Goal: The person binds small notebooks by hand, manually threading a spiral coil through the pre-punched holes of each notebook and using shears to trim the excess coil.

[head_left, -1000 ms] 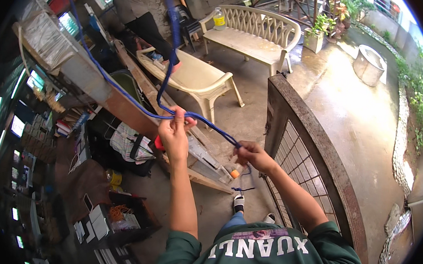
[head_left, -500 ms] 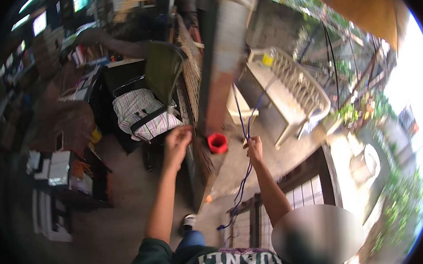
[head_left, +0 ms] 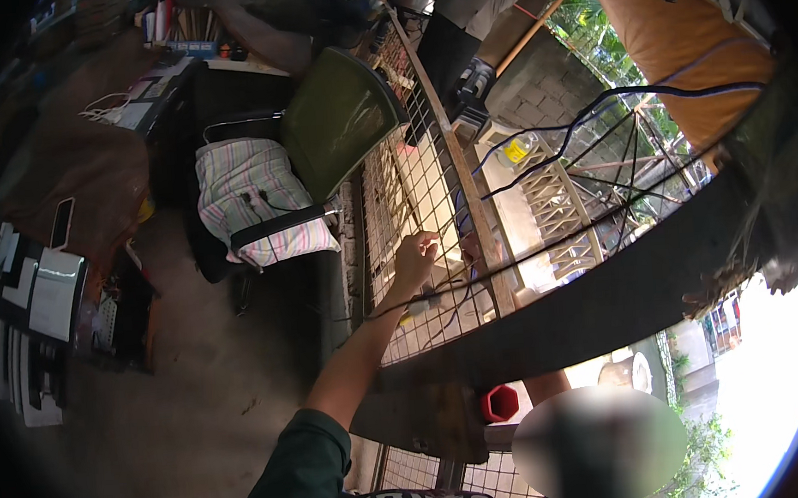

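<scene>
While the head view shows blue rope (head_left: 647,90) running down to the wire-mesh panel's (head_left: 392,212) wooden edge (head_left: 454,153), the left hand (head_left: 415,259) half-curls its fingers before the mesh, grip unclear; the right hand (head_left: 471,246), partly hidden beside that edge, cannot be read. The rope looks light and supple, probably best pinched near the edge.

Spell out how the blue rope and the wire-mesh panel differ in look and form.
Colour: the blue rope is dark blue; the wire-mesh panel has a brown frame bar. Form: the rope bends in long strands, while the panel is a grid of crossing wires. Both show near the left hand in this view.
</scene>
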Demonstrator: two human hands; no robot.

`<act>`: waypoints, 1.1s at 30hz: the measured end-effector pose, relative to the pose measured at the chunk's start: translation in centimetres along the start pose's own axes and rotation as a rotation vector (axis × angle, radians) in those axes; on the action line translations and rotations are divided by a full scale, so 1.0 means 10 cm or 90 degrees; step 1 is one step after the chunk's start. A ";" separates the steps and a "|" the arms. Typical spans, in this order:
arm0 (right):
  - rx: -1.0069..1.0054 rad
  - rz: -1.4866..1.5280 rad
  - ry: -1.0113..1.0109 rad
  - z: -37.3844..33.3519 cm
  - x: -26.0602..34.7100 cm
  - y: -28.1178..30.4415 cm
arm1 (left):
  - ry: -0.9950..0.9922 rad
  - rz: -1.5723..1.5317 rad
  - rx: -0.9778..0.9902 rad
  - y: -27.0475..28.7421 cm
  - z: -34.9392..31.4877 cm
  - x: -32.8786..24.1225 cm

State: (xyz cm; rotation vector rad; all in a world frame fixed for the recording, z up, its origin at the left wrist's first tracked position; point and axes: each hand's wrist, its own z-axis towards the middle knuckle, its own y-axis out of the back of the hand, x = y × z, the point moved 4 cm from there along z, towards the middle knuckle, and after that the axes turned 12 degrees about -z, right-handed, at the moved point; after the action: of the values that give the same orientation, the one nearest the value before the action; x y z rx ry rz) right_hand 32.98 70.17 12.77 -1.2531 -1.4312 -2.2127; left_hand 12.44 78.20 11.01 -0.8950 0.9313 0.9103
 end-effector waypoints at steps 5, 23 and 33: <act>0.035 0.104 0.004 0.46 0.21 -0.23 | 0.043 -0.031 -0.027 -0.11 0.38 0.21; 0.060 -0.032 -0.045 0.75 -0.10 -0.23 | 0.052 0.018 0.084 -0.13 0.95 0.62; -0.015 0.059 -0.231 -1.09 -0.30 1.06 | -0.097 0.303 0.049 0.82 0.90 0.57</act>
State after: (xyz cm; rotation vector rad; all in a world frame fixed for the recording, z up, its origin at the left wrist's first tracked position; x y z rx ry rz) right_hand 35.24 55.08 15.53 -1.7616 -1.4306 -2.0204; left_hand 9.11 90.52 6.90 -0.5343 1.0590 1.3189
